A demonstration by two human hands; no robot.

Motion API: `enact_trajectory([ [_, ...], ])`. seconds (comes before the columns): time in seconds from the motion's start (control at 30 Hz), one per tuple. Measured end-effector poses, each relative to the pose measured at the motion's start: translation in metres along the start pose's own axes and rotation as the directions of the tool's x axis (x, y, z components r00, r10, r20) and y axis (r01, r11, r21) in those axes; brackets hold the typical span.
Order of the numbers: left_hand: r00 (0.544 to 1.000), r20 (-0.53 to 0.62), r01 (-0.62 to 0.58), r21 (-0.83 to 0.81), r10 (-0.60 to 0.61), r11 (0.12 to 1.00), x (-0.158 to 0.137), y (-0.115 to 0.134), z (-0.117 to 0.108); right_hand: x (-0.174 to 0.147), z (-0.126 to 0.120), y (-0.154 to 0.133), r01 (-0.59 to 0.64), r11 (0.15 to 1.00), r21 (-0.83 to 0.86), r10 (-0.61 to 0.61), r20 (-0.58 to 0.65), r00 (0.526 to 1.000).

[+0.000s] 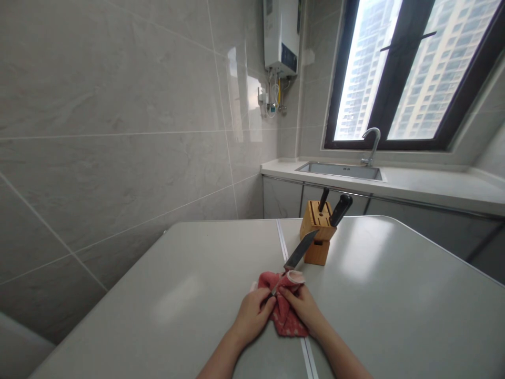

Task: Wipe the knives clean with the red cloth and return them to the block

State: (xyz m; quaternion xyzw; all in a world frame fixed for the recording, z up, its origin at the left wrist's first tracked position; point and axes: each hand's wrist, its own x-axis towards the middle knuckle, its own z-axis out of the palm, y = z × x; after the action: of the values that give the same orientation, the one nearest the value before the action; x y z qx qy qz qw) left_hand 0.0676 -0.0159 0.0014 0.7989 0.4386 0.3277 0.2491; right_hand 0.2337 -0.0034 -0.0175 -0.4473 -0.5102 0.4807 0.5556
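A kitchen knife [301,251] points up and to the right, away from me. My left hand [254,312] is closed around its handle, most of which is hidden by the fingers. A red cloth [290,318] with a pale edge wraps the lower part of the blade. My right hand [303,306] pinches the cloth against the knife. Just beyond the blade tip stands a wooden knife block [316,251], with two black-handled knives [341,209] in its slots.
The block and my hands are over a pale table [205,252] with a seam strip down its middle. Tiled wall [118,173] borders the left. Behind are a counter [426,181], a sink [339,169] with a faucet [372,145], a window and a wall-mounted water heater [281,37].
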Motion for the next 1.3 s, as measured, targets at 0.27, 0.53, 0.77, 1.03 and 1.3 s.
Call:
enact_trajectory([
  [0.27,1.000,-0.002,-0.007,0.022,0.007,1.000,0.0005,-0.0018,0.0010,0.0021,-0.0023,0.0102,-0.021,0.999,0.028,0.021,0.003,1.000],
  [0.53,1.000,-0.006,-0.020,0.014,0.020,1.000,0.0005,-0.0068,0.0041,0.0000,-0.0002,0.0038,-0.063,0.996,0.070,0.065,-0.018,0.998],
  [0.77,1.000,-0.002,-0.014,0.004,0.014,1.000,-0.0004,-0.0060,0.0034,0.0009,-0.0007,0.0052,-0.053,0.996,0.066,0.054,-0.008,0.999],
  [1.03,1.000,-0.005,-0.020,0.012,0.020,1.000,0.0011,-0.0071,0.0038,0.0008,-0.0014,0.0050,-0.015,1.000,0.013,0.015,0.014,1.000],
  [1.3,1.000,-0.003,-0.013,0.006,0.013,1.000,-0.0006,-0.0018,0.0015,0.0003,-0.0019,0.0060,-0.005,1.000,-0.005,0.005,0.049,0.999],
])
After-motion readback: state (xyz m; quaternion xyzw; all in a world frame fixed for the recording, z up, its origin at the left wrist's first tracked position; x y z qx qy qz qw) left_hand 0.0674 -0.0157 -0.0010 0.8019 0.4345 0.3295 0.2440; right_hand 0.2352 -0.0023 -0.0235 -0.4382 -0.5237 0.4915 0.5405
